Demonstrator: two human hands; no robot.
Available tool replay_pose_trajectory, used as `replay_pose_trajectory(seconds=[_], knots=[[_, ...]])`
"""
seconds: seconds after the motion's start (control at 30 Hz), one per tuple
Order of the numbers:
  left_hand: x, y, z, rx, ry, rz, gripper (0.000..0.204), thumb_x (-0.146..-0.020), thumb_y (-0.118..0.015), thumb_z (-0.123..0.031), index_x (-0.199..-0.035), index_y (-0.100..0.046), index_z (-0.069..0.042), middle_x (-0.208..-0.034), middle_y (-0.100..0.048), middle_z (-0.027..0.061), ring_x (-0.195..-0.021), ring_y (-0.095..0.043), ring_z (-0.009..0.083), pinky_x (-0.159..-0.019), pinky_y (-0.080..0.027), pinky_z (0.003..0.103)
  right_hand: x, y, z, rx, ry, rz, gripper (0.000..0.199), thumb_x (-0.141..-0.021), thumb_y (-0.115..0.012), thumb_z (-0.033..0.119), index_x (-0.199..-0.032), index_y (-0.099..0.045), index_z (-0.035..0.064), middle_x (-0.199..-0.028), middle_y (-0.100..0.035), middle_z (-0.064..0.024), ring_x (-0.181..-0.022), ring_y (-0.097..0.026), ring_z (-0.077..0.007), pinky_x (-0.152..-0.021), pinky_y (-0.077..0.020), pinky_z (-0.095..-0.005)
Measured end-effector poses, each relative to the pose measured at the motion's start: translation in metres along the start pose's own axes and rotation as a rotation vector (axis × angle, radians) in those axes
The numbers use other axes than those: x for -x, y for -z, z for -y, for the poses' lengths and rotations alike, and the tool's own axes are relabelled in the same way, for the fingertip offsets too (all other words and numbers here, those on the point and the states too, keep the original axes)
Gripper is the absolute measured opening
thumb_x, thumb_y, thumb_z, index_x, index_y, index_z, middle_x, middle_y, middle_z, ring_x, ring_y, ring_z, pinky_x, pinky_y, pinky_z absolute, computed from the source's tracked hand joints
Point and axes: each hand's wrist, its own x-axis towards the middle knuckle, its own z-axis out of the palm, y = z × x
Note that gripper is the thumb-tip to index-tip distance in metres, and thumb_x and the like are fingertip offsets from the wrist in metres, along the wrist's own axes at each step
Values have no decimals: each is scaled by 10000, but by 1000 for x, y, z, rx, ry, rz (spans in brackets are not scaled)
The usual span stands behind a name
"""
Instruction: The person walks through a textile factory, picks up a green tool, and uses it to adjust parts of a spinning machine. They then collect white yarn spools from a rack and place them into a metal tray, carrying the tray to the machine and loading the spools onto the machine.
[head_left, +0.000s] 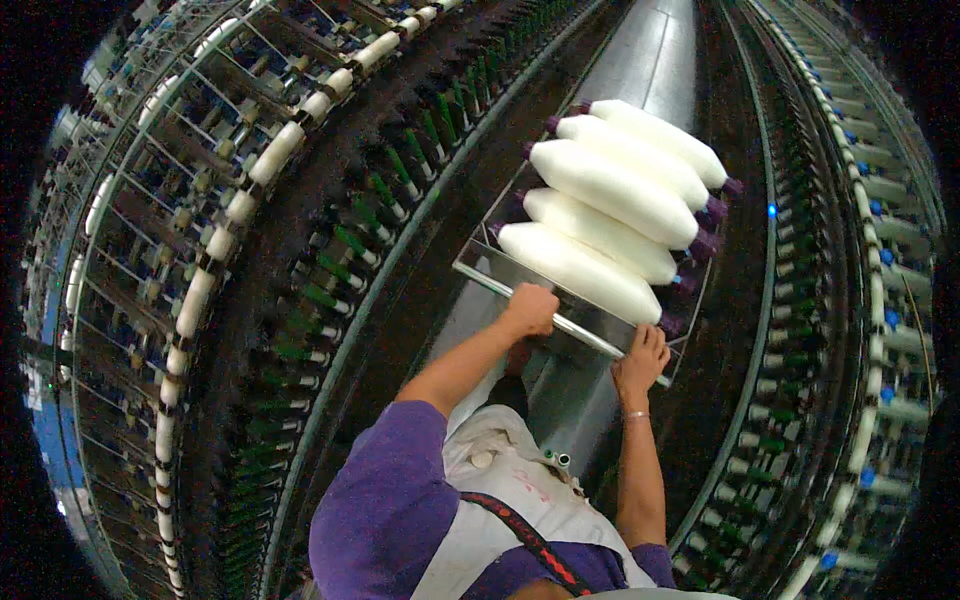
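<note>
A metal cart [500,270] stands in the aisle ahead of me, loaded with several large white yarn bobbins [610,190] on purple tubes, lying side by side. My left hand [530,308] is closed on the cart's silver handle bar [580,332] near its left end. My right hand [642,355] grips the same bar near its right end, a bracelet on that wrist. Both forearms reach forward from my purple sleeves and light apron.
Long spinning machine frames flank the aisle: on the left, a row of white bobbins [262,165] and green spindles [350,240]; on the right, more spindles with blue caps [880,260]. The grey aisle floor [650,50] runs ahead beyond the cart.
</note>
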Motion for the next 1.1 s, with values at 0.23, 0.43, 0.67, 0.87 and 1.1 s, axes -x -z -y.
replay_pose_trajectory(seconds=[0.23,0.43,0.67,0.87,1.1], knots=[[-107,9,39,474,-218,-63,402,-580,-696,-226,-955,-691,-83,-854,-672,115,-870,-640,322,-729,-531,411,-125,-95,36,-210,230,106,882,-496,-820,101,-1310,-483,145,-1282,-475,-79,-1189,-441,-287,-984,-320,-478],[-113,162,206,778,-171,-839,170,-729,-621,15,-870,-690,-51,-859,-675,99,-828,-642,222,-748,-509,333,-189,-123,25,-230,231,107,848,-520,-731,123,-1328,-475,139,-1247,-507,-85,-1174,-467,-289,-991,-348,-452],[-94,334,390,-143,259,-1243,227,-760,-547,-2,-980,-605,-15,-941,-587,159,-946,-546,354,-813,-451,432,-241,-170,5,-189,149,159,1001,-424,-812,126,-1346,-426,154,-1281,-471,-88,-1192,-448,-296,-1014,-319,-467],[-124,394,492,-691,780,-585,241,-750,-592,-52,-969,-621,44,-1048,-584,193,-1037,-546,341,-853,-506,417,-288,-212,-19,-202,236,114,913,-518,-759,107,-1366,-423,128,-1314,-454,-113,-1224,-418,-314,-1035,-298,-469],[-112,434,604,-925,1059,-287,285,-842,-619,-196,-1064,-654,-19,-1166,-596,241,-1103,-566,377,-900,-450,543,-334,-228,-10,-448,241,103,728,-666,-741,260,-1309,-476,43,-1256,-486,-176,-1165,-444,-372,-1043,-263,-504]])
